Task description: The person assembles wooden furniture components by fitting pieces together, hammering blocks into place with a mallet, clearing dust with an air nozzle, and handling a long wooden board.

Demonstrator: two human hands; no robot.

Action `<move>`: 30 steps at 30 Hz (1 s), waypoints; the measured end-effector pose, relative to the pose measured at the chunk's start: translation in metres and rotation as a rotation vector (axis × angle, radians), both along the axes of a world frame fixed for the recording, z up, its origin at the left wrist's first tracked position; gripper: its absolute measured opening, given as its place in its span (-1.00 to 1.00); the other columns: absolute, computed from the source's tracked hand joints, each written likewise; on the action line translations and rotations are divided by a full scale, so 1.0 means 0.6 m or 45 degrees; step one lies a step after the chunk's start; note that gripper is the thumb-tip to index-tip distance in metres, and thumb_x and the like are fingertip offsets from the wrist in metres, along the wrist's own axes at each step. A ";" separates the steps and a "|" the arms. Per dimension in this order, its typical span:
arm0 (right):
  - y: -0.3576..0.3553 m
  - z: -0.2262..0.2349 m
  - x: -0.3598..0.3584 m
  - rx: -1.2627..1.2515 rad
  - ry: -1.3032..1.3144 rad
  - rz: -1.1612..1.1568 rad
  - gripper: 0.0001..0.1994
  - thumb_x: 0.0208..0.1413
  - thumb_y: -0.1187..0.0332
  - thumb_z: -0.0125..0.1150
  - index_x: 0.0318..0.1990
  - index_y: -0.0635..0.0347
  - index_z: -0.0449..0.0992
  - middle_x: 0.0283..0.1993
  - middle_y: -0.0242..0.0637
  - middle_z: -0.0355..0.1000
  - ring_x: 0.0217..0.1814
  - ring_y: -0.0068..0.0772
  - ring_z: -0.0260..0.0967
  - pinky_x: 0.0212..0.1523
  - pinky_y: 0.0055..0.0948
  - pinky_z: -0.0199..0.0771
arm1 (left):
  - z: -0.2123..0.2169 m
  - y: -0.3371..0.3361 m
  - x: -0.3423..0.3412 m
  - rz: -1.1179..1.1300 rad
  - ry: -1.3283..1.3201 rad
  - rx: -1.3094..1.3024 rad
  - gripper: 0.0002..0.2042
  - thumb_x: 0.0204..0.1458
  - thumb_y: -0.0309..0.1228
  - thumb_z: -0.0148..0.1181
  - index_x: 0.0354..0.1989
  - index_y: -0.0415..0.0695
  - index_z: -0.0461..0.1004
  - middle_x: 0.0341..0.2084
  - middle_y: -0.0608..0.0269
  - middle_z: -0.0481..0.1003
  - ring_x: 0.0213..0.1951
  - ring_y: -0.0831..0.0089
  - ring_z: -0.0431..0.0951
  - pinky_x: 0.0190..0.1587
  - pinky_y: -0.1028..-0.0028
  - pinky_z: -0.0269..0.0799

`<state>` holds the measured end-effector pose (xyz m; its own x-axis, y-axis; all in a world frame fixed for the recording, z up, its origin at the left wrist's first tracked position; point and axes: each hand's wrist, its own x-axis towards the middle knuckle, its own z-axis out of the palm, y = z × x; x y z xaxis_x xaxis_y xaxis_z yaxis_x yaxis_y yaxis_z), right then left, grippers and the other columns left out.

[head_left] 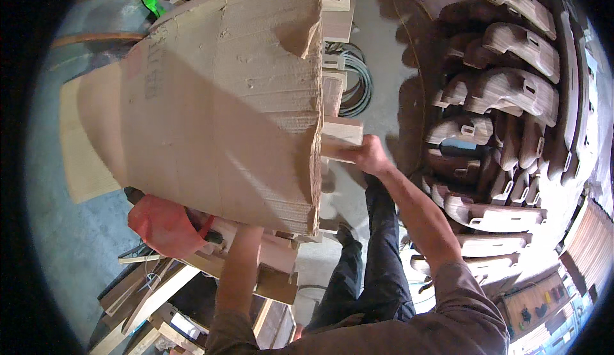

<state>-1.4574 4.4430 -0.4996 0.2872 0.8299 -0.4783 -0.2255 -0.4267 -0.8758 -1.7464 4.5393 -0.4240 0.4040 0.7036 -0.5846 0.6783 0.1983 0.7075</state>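
A large, creased sheet of brown cardboard (217, 99) lies over a stack of pale wooden pieces, whose ends stick out along its right edge. My right hand (372, 155) is closed around one of these ends, a wooden block (344, 130) just past the cardboard's edge. My left forearm (239, 265) reaches under the cardboard's near edge, so the left hand and its fingers are hidden. Close to that forearm rests a red cloth-like thing (167, 226) with dark parts. Below it, more wooden blocks (278, 253) show.
Many shaped brown wooden parts (511, 93) with slots are piled on the right. A coiled grey hose or cable (358, 83) lies on the floor beyond the stack. Wood offcuts (150, 297) fill the lower left. A bright green object (151, 2) sits at the far left.
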 end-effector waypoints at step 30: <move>-0.561 0.729 0.607 -0.698 -0.900 0.016 -0.55 -0.25 0.19 0.45 -0.20 0.24 0.51 -0.40 -0.37 0.43 -0.39 -0.51 0.32 -0.51 -0.44 0.38 | 0.066 -0.256 0.402 1.182 -1.071 -1.960 -0.60 0.06 -0.45 0.12 0.10 -0.23 0.29 0.06 0.11 0.35 0.09 0.24 0.35 0.16 0.29 0.34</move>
